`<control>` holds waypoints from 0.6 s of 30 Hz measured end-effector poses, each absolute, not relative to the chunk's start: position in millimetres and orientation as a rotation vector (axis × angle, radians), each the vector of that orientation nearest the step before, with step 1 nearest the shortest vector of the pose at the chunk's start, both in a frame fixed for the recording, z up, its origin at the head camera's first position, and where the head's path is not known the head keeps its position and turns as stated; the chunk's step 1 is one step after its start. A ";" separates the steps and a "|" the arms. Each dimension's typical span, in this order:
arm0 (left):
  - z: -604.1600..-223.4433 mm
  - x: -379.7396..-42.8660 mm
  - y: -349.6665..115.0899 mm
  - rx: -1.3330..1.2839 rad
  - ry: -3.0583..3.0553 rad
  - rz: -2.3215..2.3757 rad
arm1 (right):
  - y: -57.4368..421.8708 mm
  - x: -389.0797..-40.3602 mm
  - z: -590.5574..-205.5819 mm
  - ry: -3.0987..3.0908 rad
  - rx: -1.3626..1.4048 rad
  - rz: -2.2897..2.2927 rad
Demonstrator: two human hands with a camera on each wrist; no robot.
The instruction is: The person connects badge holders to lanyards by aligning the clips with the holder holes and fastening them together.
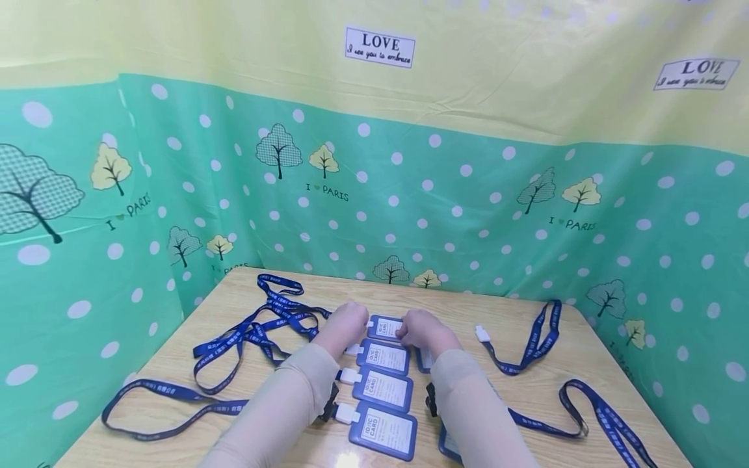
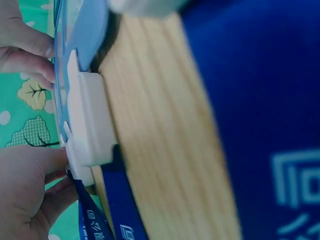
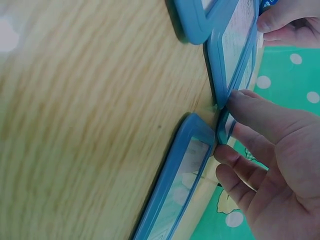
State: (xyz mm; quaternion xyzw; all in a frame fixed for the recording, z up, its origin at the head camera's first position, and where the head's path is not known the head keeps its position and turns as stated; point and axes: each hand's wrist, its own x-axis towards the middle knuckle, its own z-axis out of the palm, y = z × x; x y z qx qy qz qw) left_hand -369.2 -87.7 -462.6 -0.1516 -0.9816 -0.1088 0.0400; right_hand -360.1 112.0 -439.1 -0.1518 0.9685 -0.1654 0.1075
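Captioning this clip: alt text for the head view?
A person's left hand and right hand grip opposite ends of the farthest blue ID card holder in a line of four on a wooden table. More holders are partly hidden by the right arm; blue lanyards lie on both sides, with patterned fabric behind.

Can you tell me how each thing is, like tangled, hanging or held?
Farthest ID card holder, face up, held at both ends
Left grip, pinching its left end
Right grip, pinching its right end
Three nearer ID card holders, face up in a column
Right-column card holders, partly hidden
Left lanyards, tangled
Front-left lanyard, looped
Far-right lanyard, folded
White clip, attached to no holder
Near-right lanyard, bent
Curtain, hanging
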 end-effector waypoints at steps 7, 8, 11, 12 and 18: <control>-460.6 -368.4 -86.8 -0.476 -3.014 -0.319 | 114.4 -359.3 -438.4 2.850 -0.449 -0.482; -461.2 -368.9 -87.3 -0.472 -3.019 -0.336 | 114.5 -358.8 -437.9 2.851 -0.449 -0.478; -461.6 -370.4 -88.3 -0.443 -3.050 -0.381 | 114.3 -357.7 -437.1 2.853 -0.443 -0.477; -461.8 -370.8 -88.6 -0.436 -3.060 -0.394 | 114.2 -357.3 -436.9 2.853 -0.442 -0.478; -460.8 -370.4 -90.8 -0.437 -3.089 -0.455 | 114.8 -355.5 -437.0 2.845 -0.424 -0.503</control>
